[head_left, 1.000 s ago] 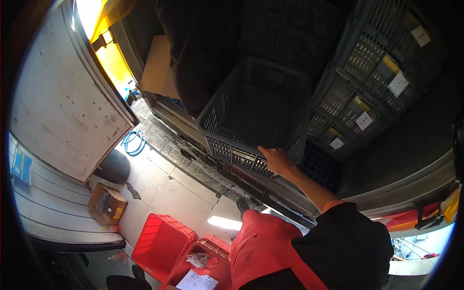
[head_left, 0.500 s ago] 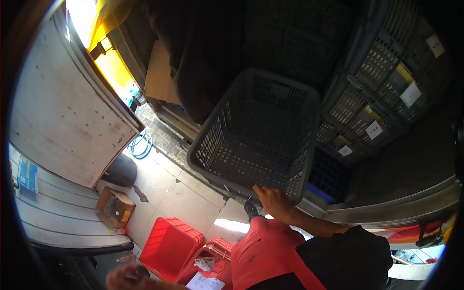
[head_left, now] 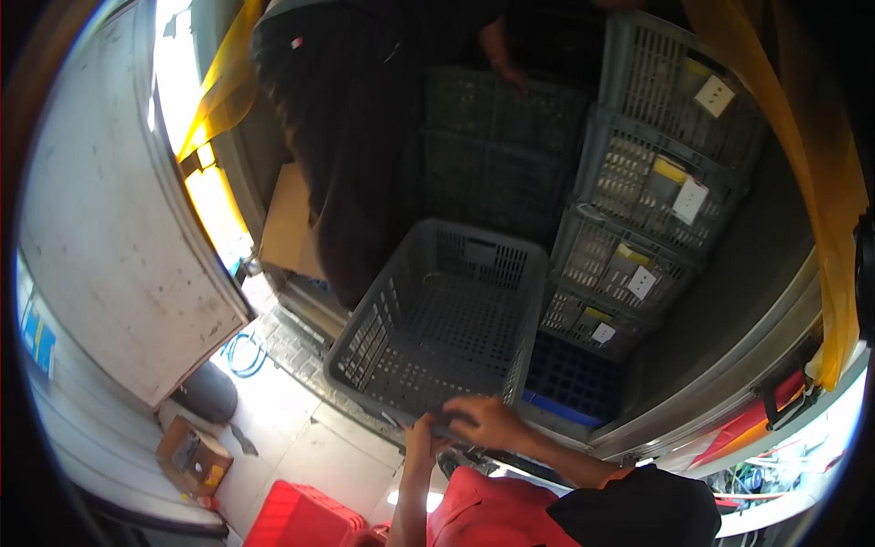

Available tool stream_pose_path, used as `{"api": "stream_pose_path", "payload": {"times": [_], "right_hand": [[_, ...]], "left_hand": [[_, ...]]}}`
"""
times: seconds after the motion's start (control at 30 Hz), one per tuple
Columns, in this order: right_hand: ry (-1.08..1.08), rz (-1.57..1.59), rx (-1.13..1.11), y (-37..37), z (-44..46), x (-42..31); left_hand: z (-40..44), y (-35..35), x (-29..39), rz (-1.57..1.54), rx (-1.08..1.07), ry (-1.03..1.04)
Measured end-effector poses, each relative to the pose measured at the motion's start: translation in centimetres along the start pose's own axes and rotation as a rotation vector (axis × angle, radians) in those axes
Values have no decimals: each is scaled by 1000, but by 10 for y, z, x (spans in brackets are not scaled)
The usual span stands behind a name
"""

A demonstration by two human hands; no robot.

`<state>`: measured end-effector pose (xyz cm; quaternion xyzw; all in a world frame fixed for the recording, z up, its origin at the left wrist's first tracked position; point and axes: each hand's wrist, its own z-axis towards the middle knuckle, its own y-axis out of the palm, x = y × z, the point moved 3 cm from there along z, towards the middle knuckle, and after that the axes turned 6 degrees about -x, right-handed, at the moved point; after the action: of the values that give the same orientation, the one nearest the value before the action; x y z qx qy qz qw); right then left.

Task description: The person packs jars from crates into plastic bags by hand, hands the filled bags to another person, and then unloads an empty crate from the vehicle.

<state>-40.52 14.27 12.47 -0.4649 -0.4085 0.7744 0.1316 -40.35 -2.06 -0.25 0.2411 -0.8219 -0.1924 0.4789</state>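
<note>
A grey perforated plastic crate (head_left: 526, 365) sits tilted in front of me, with nothing visible inside. My right hand (head_left: 485, 422) lies over its near rim, fingers curled round the edge. Close beside it, my left hand (head_left: 422, 439) holds the same rim from below, its fingers partly hidden. Beyond the crate stands another person in dark trousers (head_left: 351, 155), whose hand (head_left: 510, 73) hangs above dark stacked crates (head_left: 497, 164).
On the right rises a stack of grey crates with white labels (head_left: 629, 178), beside a blue-edged tray (head_left: 570, 410). Lower left are a red crate (head_left: 305, 520), a cardboard box (head_left: 193, 460) and a dark bin (head_left: 208, 392). A white door panel (head_left: 118, 201) stands left.
My left hand has come up from the lower left to the crate's rim, beside my right hand. The view has shifted, showing more of the other person and the labelled stack.
</note>
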Motion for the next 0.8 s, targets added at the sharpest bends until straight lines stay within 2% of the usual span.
{"api": "stream_pose_path", "payload": {"times": [0.1, 0.17, 0.2, 0.27, 0.33, 0.4, 0.43, 0.5, 0.53, 0.63, 0.7, 0.73, 0.8], "right_hand": [[306, -323, 604, -66, -16, 29], [518, -61, 785, -67, -42, 113], [502, -56, 754, -72, -40, 107], [1058, 548, 481, -64, -55, 106], [1033, 582, 379, -47, -57, 98], [1032, 849, 314, -20, -68, 110], [1082, 855, 323, -15, -76, 107], [1068, 911, 322, -1, -97, 111], [1033, 974, 327, 7, -106, 111], [1062, 1075, 343, 24, -139, 66], [916, 1175, 287, 32, -160, 46], [925, 1188, 192, 35, -168, 31], [943, 1193, 190, 32, -179, 7]], "left_hand": [[-22, 5, 0, -11, 57, -18], [-43, -1, -7, 5, 18, -17], [-49, -13, -12, -19, 43, -9], [-64, -44, -28, 21, -51, -84], [-69, -87, -47, 36, -36, -96], [-57, -135, -83, 553, -215, 56], [-75, -125, -76, 544, -215, 38], [-125, -93, -23, 216, 78, -93], [-143, -91, -15, 249, 39, -87], [-177, -132, -41, 258, 126, -135], [-241, -120, -24, 320, 222, -190], [-269, -118, -25, 341, 285, -196], [-319, -109, -34, 224, 382, -163]]}}
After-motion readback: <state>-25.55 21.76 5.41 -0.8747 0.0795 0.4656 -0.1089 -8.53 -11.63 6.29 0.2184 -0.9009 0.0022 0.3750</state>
